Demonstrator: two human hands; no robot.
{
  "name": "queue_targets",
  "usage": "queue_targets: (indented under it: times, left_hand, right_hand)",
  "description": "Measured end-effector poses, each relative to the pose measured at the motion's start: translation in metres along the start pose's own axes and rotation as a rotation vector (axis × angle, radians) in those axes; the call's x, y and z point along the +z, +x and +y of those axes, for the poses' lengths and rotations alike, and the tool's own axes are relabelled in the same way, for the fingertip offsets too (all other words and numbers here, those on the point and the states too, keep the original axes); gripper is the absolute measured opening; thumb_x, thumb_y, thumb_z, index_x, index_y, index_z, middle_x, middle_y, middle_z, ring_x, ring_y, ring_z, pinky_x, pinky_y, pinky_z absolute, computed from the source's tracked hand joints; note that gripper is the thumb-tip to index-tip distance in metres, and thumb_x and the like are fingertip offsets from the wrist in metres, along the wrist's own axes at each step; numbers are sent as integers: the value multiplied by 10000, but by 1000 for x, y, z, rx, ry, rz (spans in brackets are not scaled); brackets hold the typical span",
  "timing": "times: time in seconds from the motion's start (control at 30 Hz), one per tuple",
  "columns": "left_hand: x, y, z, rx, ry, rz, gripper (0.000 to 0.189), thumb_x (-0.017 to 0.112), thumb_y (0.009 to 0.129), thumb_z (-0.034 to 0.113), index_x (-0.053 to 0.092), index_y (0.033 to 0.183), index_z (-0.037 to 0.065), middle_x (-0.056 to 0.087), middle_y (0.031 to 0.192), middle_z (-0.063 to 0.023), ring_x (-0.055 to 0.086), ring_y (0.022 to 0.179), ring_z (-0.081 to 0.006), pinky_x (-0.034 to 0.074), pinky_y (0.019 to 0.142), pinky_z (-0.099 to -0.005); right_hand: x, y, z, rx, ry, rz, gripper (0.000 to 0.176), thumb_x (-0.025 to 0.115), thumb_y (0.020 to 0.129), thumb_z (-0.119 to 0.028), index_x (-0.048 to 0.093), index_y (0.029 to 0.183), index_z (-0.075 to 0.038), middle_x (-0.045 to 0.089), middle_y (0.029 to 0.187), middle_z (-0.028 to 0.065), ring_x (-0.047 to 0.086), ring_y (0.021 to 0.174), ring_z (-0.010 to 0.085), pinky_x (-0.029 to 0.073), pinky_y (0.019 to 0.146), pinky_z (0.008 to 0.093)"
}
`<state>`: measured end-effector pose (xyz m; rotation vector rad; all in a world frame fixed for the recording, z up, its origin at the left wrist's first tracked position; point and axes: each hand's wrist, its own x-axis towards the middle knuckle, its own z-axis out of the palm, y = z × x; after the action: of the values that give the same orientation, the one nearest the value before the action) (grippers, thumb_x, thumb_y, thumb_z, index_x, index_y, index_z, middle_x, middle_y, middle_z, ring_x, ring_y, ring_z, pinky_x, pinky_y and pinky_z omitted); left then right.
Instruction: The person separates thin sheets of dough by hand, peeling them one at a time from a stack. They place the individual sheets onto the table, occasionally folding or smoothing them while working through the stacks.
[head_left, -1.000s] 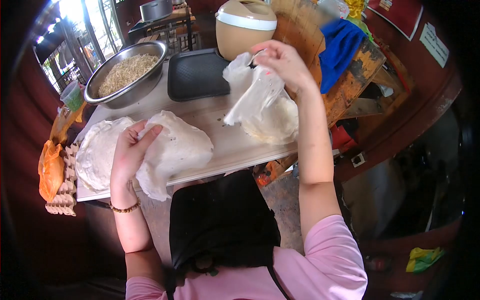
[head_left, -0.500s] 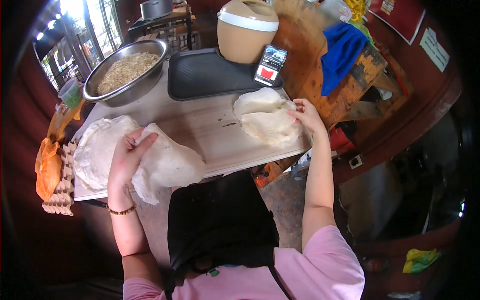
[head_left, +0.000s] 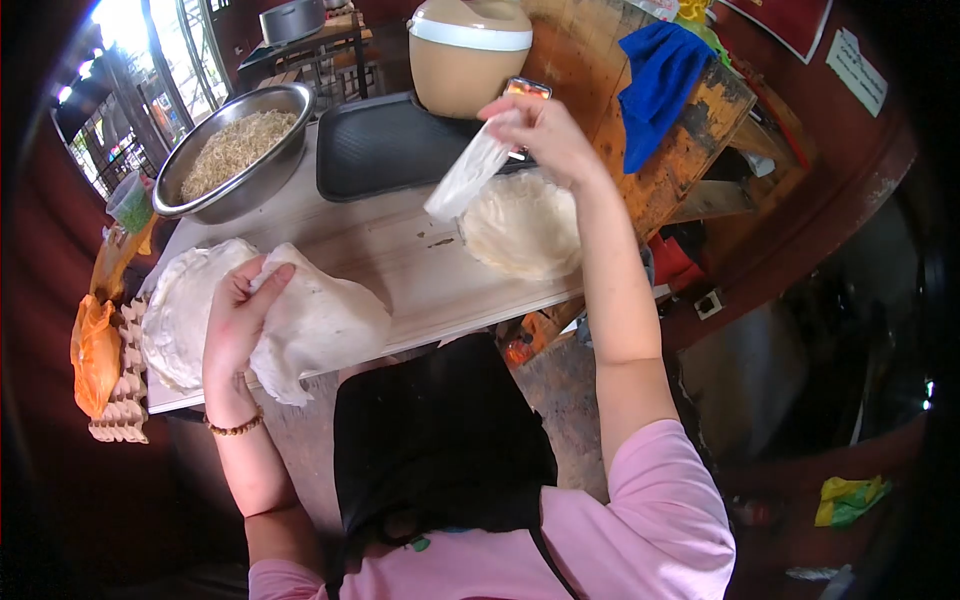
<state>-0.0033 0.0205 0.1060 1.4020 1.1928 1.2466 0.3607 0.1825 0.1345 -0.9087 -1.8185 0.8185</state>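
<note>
My left hand [head_left: 242, 310] pinches the edge of a thin white spring roll wrapper [head_left: 335, 318], which hangs limp over the table's front edge. Beneath that hand lies a round stack of wrappers [head_left: 180, 310]. My right hand [head_left: 540, 138] is raised in front of the phone [head_left: 527, 88], with thumb and fingers closed on another wrapper [head_left: 470, 175] that droops in a narrow strip. Below it, on the right of the table, rests a flat round pile of wrappers [head_left: 525, 228]. My right hand covers most of the phone.
A steel bowl [head_left: 290, 115] of bean sprouts [head_left: 238, 155] stands at the back left. Behind the wrappers sit a black tray [head_left: 365, 155] and a tan lidded bucket [head_left: 465, 70]. Egg trays [head_left: 128, 385] and an orange bag [head_left: 93, 355] flank the table's left; a blue cloth [head_left: 660, 90] hangs right.
My right hand has risen up and left from the right-hand pile, lifting a wrapper off it. My left hand still holds its wrapper. The view has shifted slightly.
</note>
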Motion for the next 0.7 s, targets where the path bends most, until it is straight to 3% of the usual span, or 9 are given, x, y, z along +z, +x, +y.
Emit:
queue_targets:
  times: [0.13,0.2,0.33,0.7]
  left_hand:
    - [-8,-7,4,-10,8,20,151,625,925,118,674,1005,-1,647,816,50,536,683,6,411,595,-162]
    - [-9,-11,6,28,45,75,151,623,926,113,673,1013,1,648,819,47,540,683,5,416,599,-162]
    - [-14,-9,3,26,25,51,153,620,927,109,671,1021,1,653,825,43,545,688,4,419,603,-161]
    - [-6,-9,6,5,-28,-14,147,626,923,112,676,1015,9,665,856,31,557,727,-6,438,650,-170]
  right_hand:
    - [-38,-17,-10,101,92,54,266,662,848,-65,629,1111,-48,649,990,6,583,834,65,446,707,207]
    - [-53,-38,16,143,130,110,266,662,809,-12,639,1074,-27,622,851,-6,549,725,60,424,600,193]
    - [-74,-85,103,479,96,48,299,682,788,-14,630,1082,-35,589,810,-10,557,710,74,445,555,200]
    - [-67,-115,116,449,-85,73,316,702,738,25,632,1046,6,592,777,32,565,661,105,482,557,239]
